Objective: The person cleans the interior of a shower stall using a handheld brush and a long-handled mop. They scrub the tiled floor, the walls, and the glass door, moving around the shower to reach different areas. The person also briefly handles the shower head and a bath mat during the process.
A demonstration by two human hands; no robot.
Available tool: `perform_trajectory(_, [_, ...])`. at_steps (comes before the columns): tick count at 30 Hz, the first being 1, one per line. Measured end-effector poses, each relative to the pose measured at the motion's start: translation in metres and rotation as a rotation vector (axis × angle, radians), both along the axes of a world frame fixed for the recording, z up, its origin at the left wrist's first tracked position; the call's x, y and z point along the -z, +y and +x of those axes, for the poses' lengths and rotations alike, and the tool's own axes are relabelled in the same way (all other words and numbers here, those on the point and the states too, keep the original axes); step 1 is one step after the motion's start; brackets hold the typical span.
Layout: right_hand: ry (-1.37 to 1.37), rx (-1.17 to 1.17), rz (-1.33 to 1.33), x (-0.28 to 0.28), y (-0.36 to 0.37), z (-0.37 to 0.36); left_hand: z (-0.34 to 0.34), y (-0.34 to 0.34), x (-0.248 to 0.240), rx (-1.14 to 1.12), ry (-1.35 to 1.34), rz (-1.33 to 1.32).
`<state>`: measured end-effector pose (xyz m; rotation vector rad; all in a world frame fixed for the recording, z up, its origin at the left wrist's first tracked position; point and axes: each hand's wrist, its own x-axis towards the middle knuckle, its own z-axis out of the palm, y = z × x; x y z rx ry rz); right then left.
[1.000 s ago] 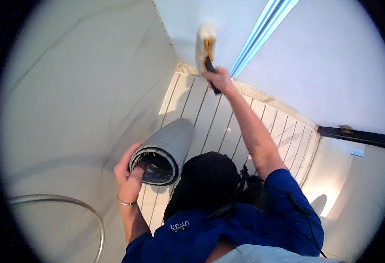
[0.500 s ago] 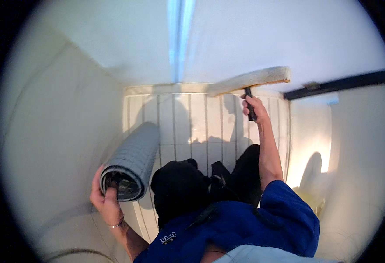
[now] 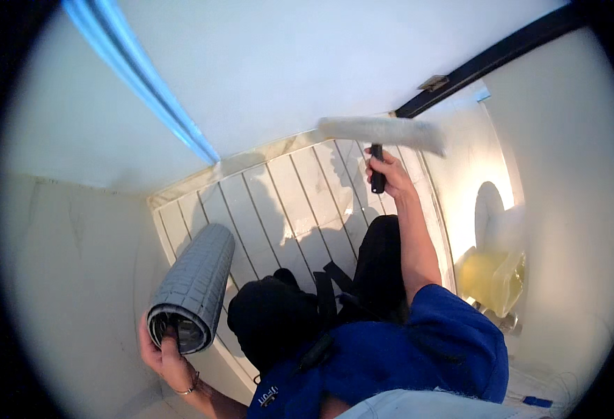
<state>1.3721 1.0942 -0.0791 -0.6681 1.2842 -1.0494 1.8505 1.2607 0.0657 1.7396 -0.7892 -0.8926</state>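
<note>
The person's right hand [image 3: 385, 170] is wrapped tight around the black handle [image 3: 377, 170] of a squeegee-like washer with a long fuzzy white head [image 3: 382, 133]. The head lies flat and sideways, like the top of a letter T, up at the far end of the white slatted floor [image 3: 279, 202], close to where that floor meets the pale wall [image 3: 286, 70]. The arm is stretched out straight. It looks like the tool is held that way so the whole wide head can rub the surface at once.

The left hand [image 3: 162, 349] is closed on a rolled-up grey mat [image 3: 194, 283]. The thumb and fingers grip the open end of the roll, near the left edge of the slatted floor. The roll points up and away from the hand, with its bumpy grey side out. Rolled and lifted like this, the mat is probably kept off the floor so the slats are bare.

Between both hands, over the near part of the slatted floor, are the person's black trousers [image 3: 363, 272] and blue shirt [image 3: 426, 349]. To the right of the slatted floor is something yellow and see-through [image 3: 492, 279]; it is too blurry to name. A black bar [image 3: 502, 49] runs along the wall past the floor's far right corner.
</note>
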Motion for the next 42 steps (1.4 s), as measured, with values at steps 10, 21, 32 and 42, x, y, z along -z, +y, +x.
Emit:
perform_trajectory(10, [0.107,0.923,-0.25,0.012,-0.161,-0.024,-0.026,0.002,-0.011,0.008,0.059,-0.049])
perform_trajectory(21, [0.108,0.132,-0.197,-0.005,-0.041,0.187,-0.054,-0.01,-0.054,0.08,-0.07,-0.043])
perform_trajectory(32, [-0.139,0.797,-0.055,-0.011,-0.136,-0.172,-0.05,-0.006,-0.061,-0.138,0.024,0.025])
perform_trajectory(42, [-0.218,0.142,-0.046,-0.021,-0.029,0.219,-0.056,-0.001,-0.079,-0.111,-0.152,0.021])
